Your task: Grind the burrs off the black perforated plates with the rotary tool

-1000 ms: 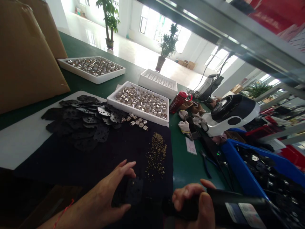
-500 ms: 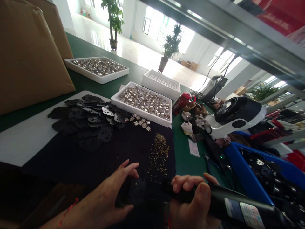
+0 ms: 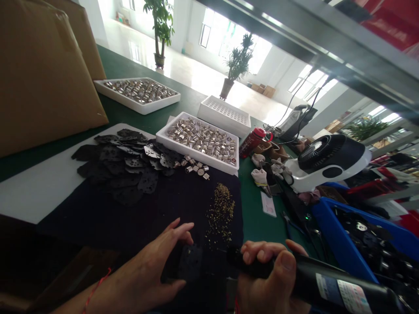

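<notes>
My left hand (image 3: 153, 266) is curled around a small black plate (image 3: 190, 261), fingertips at its far edge and thumb at its near edge. The plate lies dark against the dark cloth, so the exact contact is hard to see. My right hand (image 3: 273, 272) is wrapped around a black electric screwdriver (image 3: 327, 279) with labels on its body. Its thin bit points left, close to the front of a scatter of tiny brass-coloured screws (image 3: 222, 205). Farther back lie a heap of black plates (image 3: 127, 161) and several loose silver metal cylinders (image 3: 196, 168).
A white tray (image 3: 163, 138) of silver cylinders stands behind the cloth, with another tray (image 3: 137, 109) farther left. To the right are a red bottle (image 3: 252, 141), a black-and-white fan (image 3: 330, 161), pliers (image 3: 291, 222) and a blue bin (image 3: 340, 244) of dark parts. Cardboard (image 3: 42, 78) rises at left.
The whole view has shifted slightly to the right. Both hands keep nearly the same pose, with the screwdriver and the plate staying in place relative to them.
</notes>
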Demonstrator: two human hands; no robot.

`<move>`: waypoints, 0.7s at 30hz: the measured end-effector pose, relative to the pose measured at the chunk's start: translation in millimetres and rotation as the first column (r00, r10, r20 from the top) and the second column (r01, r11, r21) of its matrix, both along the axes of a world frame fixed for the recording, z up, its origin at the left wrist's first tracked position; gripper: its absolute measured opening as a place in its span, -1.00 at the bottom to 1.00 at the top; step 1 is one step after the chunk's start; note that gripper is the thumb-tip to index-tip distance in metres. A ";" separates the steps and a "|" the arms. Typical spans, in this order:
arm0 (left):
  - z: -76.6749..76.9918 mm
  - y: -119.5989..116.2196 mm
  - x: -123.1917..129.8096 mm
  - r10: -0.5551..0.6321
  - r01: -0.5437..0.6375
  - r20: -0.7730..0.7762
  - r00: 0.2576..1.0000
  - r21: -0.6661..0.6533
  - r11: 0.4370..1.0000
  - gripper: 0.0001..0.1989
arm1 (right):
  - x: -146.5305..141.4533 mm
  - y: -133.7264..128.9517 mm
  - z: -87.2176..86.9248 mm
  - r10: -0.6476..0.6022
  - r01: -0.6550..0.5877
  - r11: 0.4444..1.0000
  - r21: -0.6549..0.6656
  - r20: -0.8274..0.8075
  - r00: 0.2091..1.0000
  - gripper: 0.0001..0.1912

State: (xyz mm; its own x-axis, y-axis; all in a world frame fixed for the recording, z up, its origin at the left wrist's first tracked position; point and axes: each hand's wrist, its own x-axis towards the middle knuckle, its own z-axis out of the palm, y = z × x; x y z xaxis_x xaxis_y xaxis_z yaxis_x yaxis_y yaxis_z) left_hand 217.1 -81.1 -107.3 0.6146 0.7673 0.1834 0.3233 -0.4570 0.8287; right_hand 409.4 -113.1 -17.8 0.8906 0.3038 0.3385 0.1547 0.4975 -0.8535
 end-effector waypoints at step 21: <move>3.0 3.6 5.4 -0.065 0.064 0.104 0.992 0.021 0.998 0.13 | -30.9 15.2 13.9 0.196 -0.193 0.981 0.037 -0.208 0.958 -0.83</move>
State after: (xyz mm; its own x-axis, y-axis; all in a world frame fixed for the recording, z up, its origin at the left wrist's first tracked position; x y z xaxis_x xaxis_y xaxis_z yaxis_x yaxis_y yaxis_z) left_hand 222.5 -77.5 -104.2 0.6395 0.7228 0.2621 0.2049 -0.4888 0.8480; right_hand 378.5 -97.9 -3.9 0.8663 0.4744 0.1566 -0.1281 0.5138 -0.8483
